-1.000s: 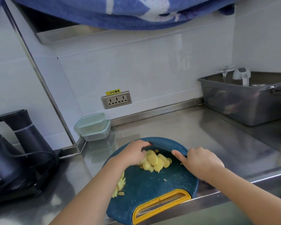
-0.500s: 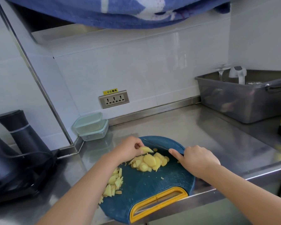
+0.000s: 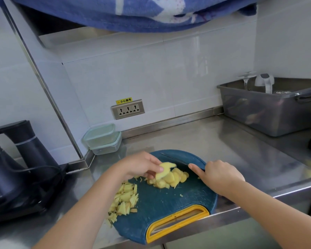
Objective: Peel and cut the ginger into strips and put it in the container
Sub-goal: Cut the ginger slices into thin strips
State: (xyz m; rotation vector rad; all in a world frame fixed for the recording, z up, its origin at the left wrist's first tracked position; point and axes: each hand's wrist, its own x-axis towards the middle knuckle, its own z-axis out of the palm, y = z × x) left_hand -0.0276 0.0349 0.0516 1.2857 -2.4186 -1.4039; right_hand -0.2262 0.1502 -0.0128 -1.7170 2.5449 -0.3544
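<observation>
While the knife [image 3: 180, 159] is not cutting: slicing into strips looks about half done.
Left hand [image 3: 140, 166]: fingers pinch ginger slices [image 3: 164, 169] above the pile [image 3: 171, 180].
Right hand [image 3: 221, 174]: curled round the knife handle, forefinger along the blade.
Strips [image 3: 125, 198]: heaped at the board's [image 3: 165, 212] left edge.
Container [image 3: 102, 139]: by the wall, well apart from the board.
Next: lay slices flat, cut thin.

Ginger [image 3: 169, 179] on board [image 3: 167, 211], container [image 3: 103, 140] behind

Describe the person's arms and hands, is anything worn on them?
The left hand and right hand are bare: no gloves, no rings visible. The left forearm and right forearm are uncovered, with no sleeve, watch or bracelet in view.
</observation>
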